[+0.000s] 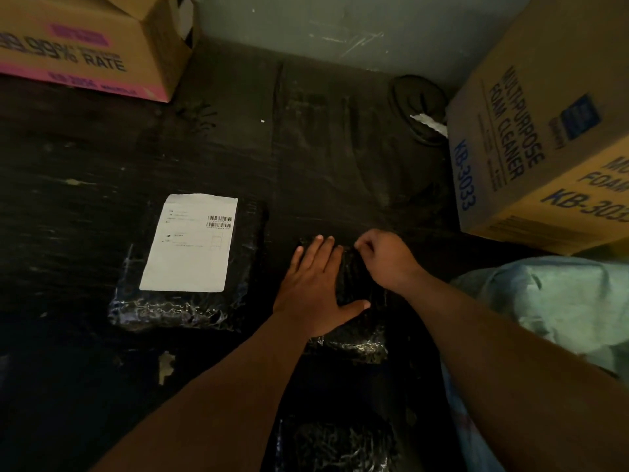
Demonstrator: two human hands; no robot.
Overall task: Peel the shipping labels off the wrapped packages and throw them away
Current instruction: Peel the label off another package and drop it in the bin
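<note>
Now, left hand (313,287) lies flat, fingers spread, pinning the near package (354,301) so it won't slide. Right hand (384,258) fingers pinched at its far edge; what they grip, cannot tell. Label (189,243) on left package (183,267). Dark scuffed floor (323,148), boxes (544,131) by wall.

Cardboard box (85,46), pink-banded, printed "RATE", at 11 o'clock. Cardboard box (544,137), blue print "MULTIPURPOSE FOAM CLEANER KB-3033", at 2 o'clock. Dark round object (417,100) beside it, against grey wall (340,25). Dark scuffed floor (323,148). Pale cloth (561,301) at 4 o'clock.
</note>
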